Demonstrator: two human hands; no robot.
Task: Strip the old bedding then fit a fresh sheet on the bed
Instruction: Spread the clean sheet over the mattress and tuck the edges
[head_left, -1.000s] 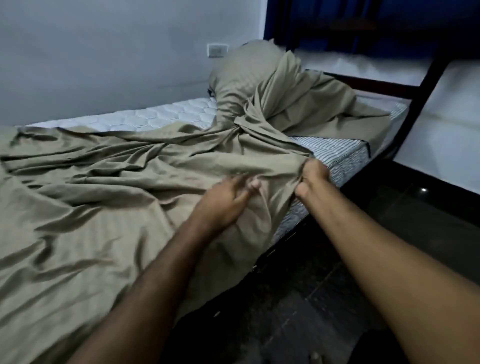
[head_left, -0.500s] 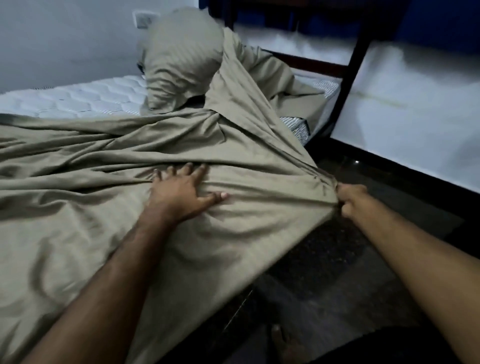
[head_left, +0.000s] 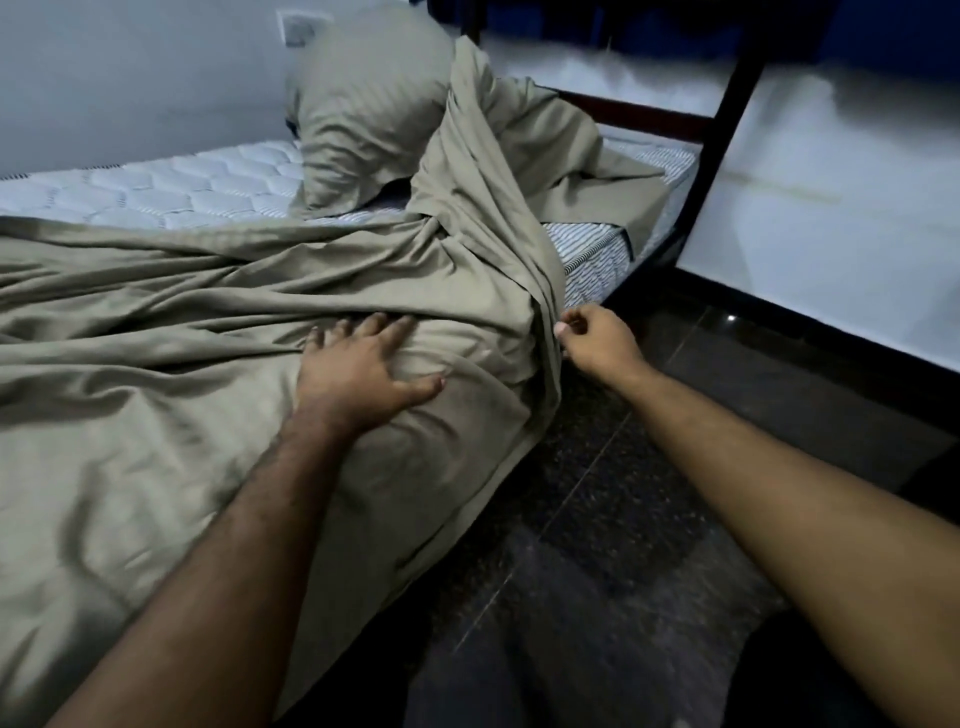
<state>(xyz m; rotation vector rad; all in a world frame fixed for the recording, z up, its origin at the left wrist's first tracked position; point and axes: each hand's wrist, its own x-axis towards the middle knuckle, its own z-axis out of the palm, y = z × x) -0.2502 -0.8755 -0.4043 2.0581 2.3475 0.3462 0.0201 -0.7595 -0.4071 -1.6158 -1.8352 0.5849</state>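
**Sheet half off, one hand pinning, one hand at the edge**

Olive sheet (head_left: 171, 332) lies rumpled over most of the mattress (head_left: 171, 189), bunched into a twisted ridge toward the head end, near side draping over the bed edge toward the dark floor (head_left: 649, 493). Far corner of the mattress is bare, quilted white top and striped side showing. Pillow (head_left: 363, 114) in matching case leans upright against the wall at the head end, sheet ridge touching its right side.

Left hand (head_left: 363, 374) is flat on the sheet near the bed edge, fingers spread and straight, pressing the cloth down, not gripping. Right hand (head_left: 597, 340) sits just beside the hanging fold at the mattress side, fingers curled in; thumb and fingertip look pinched at the sheet edge, but blur makes real contact hard to confirm, so I cannot tell if it has cloth.

Handling judgement: thin, soft, light fabric, slightly slick sheen, no stiffness, will slump and trail wherever it is not held. Not fragile. Likely to snag on the corner still covered at the head end and on the pillow. Best hold is a fistful of the gathered ridge or the hem along the near edge, not the flat middle, where fingers would just slide. Stripping looks partway done; pillow not yet removed, no fresh sheet in view.
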